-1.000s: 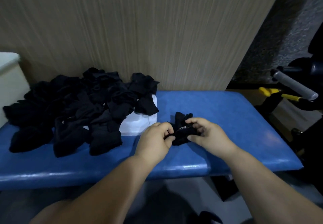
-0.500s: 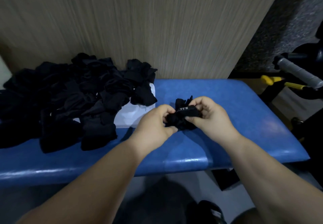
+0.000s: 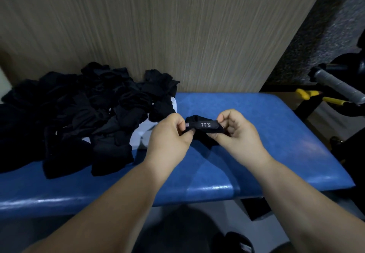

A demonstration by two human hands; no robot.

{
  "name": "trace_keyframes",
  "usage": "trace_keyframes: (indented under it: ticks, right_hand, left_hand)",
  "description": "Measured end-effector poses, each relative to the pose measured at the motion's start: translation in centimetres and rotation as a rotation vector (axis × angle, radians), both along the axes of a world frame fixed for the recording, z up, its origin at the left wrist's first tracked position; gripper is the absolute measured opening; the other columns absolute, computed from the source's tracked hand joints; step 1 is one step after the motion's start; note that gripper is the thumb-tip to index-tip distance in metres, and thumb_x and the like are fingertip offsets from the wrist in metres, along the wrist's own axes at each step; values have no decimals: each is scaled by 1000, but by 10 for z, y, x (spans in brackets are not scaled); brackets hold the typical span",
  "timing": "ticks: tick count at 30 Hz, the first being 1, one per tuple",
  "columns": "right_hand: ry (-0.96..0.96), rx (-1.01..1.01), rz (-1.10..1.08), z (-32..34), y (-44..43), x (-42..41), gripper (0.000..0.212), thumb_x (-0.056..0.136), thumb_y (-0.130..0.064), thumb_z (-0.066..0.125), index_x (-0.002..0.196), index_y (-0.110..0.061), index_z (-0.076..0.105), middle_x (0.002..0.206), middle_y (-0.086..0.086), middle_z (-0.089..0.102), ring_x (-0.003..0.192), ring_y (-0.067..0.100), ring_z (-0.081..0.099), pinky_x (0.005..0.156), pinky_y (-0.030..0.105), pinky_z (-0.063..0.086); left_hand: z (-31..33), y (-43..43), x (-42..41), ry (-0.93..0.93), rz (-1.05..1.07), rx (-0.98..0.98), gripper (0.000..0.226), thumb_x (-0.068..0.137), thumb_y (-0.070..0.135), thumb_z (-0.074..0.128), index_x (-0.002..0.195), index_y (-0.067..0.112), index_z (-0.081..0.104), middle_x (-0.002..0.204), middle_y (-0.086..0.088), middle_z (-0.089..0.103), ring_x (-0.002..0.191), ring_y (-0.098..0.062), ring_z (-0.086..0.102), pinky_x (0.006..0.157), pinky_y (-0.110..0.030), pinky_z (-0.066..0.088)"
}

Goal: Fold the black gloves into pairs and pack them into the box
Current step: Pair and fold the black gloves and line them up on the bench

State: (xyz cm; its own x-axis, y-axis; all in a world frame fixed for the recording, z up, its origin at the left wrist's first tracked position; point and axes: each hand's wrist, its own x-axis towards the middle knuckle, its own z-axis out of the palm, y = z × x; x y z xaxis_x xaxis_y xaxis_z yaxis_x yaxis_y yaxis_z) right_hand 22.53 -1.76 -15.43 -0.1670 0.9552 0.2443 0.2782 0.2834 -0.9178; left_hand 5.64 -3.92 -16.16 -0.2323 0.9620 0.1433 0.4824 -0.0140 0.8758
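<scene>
A folded black glove bundle point(image 3: 203, 126) with a strap printed "5.11" is held just above the blue padded bench point(image 3: 246, 134). My left hand point(image 3: 169, 136) pinches the strap's left end. My right hand point(image 3: 237, 132) pinches its right end, fingers curled. A big pile of loose black gloves point(image 3: 83, 112) covers the bench's left half. It lies over a white box point(image 3: 142, 136), of which only a corner shows.
A wood-grain wall panel point(image 3: 177, 35) stands right behind the bench. At the right are a grey-gripped handlebar point(image 3: 333, 83) and yellow-handled parts point(image 3: 308, 94) of dark equipment. Bare bench surface shows to the right of my hands.
Both hands lifted the bundle slightly and stretched its strap sideways, so the "5.11" print now faces up. The view shifted right and the white object at far left left the frame.
</scene>
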Motion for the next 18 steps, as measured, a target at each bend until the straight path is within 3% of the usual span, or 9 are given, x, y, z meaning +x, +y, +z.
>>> trace_keyframes:
  ticks: [6,9,12,15,17,18]
  right_hand:
    - [42,-66,96,2,-1,1,34,71,1,80,82,-18,55,67,-8,52,66,12,54,68,26,47]
    - [-17,-14,-4,2,2,4,35,73,5,75,76,-24,55,65,-6,52,62,14,51,63,30,45]
    - [-151,107,-131,0,6,7,36,72,7,63,76,-27,54,60,-13,46,55,5,40,58,25,37]
    - [-119,140,-121,1,5,8,30,72,1,56,75,-28,50,61,-11,44,57,8,39,56,24,36]
    - [-81,122,-98,1,6,10,37,77,5,55,71,-31,47,63,-6,45,56,8,38,55,21,34]
    - [-58,105,-86,1,6,11,43,79,8,55,69,-33,46,63,-6,44,55,7,37,53,20,33]
  left_hand:
    - [2,-2,-3,44,4,12,30,86,14,61,69,19,36,55,5,38,41,-5,33,37,-12,28]
    - [2,-2,-3,21,-21,19,30,85,12,59,69,20,36,54,6,36,40,-7,31,37,-13,26]
    - [1,-1,0,-28,-75,-6,33,85,13,62,68,24,36,54,6,37,41,-6,30,40,-15,27]
    - [1,-1,0,-295,-197,-93,28,82,26,69,71,26,43,65,-2,50,60,-13,46,63,-24,41]
    - [4,-2,1,-523,-233,-154,31,81,42,70,85,18,52,86,-12,65,83,-21,64,87,-31,50]
    - [6,-2,1,-621,-221,-182,38,84,46,65,91,11,53,97,-14,69,93,-22,68,92,-35,52]
